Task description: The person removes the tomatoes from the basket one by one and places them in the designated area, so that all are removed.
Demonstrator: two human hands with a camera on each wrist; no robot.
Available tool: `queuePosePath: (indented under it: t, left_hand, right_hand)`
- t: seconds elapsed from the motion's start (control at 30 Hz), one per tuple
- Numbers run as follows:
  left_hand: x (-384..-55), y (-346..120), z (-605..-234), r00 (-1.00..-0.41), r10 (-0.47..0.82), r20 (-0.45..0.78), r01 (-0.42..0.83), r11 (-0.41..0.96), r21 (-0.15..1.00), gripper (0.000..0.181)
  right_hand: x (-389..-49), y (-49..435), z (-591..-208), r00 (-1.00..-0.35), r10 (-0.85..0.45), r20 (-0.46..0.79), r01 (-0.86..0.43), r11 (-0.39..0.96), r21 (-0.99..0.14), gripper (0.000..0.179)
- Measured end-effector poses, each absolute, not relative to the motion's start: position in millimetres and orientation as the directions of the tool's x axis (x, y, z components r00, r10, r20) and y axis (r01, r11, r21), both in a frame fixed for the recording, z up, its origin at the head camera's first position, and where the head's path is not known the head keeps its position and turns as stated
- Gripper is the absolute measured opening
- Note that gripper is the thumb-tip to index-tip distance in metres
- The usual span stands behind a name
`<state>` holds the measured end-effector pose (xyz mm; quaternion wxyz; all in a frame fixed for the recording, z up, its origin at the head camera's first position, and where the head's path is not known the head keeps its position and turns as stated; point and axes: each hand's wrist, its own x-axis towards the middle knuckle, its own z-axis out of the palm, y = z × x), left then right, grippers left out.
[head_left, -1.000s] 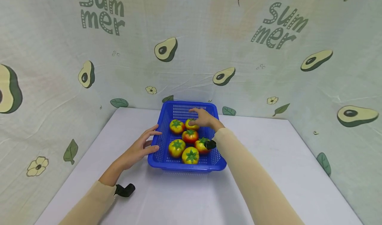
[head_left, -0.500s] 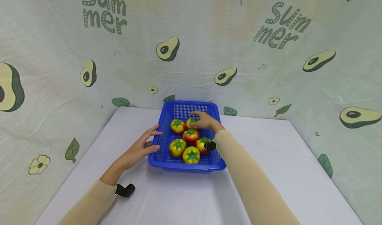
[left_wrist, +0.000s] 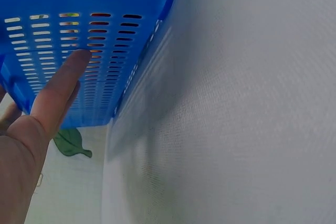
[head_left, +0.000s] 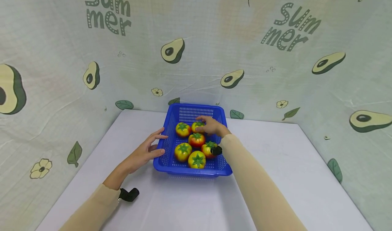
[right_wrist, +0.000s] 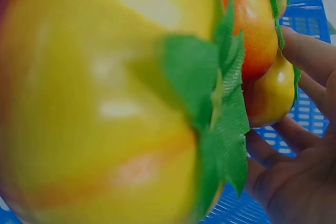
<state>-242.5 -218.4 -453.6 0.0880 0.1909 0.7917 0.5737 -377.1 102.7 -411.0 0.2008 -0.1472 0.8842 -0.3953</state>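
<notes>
A blue plastic basket (head_left: 191, 171) with slotted walls stands on the white table. Inside lie several yellow-and-red tomatoes with green leafy tops, among them a redder middle tomato (head_left: 196, 141) and a front tomato (head_left: 197, 160). My left hand (head_left: 143, 154) holds the basket's left side, some fingertips over the rim; in the left wrist view one straight finger (left_wrist: 63, 90) lies against the outer wall. My right hand (head_left: 212, 125) reaches over the back tomato (head_left: 196, 126), thumb and fingers spread around it. Close up, a large tomato (right_wrist: 105, 103) covers much of the right wrist view.
White table (head_left: 269, 156) surface extends on both sides and in front of the basket. Behind it hangs a pale cloth (head_left: 196, 26) printed with avocados and lettering. Black wrist devices (head_left: 129, 194) are worn at both cuffs.
My right hand has sunk slightly lower around the back tomato. The left hand stays at the basket's side. The whole head view has shifted a little; the tomatoes keep their places.
</notes>
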Motion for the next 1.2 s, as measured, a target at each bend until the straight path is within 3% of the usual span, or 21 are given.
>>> queuePosePath:
  t: [0.4, 1.2]
  left_hand:
    - [-241, -219, -451, -0.913, 0.401, 0.072, 0.191, 0.265, 0.945, 0.053]
    - [-241, -217, -449, -0.905, 0.415, 0.091, 0.208, 0.248, 0.946, 0.06]
  right_hand:
    - [-376, 101, -414, -0.87, -0.426, -0.25, -0.091, 0.636, -0.767, 0.054]
    - [-378, 104, -404, -0.872, -0.456, -0.179, -0.127, 0.563, -0.817, 0.054]
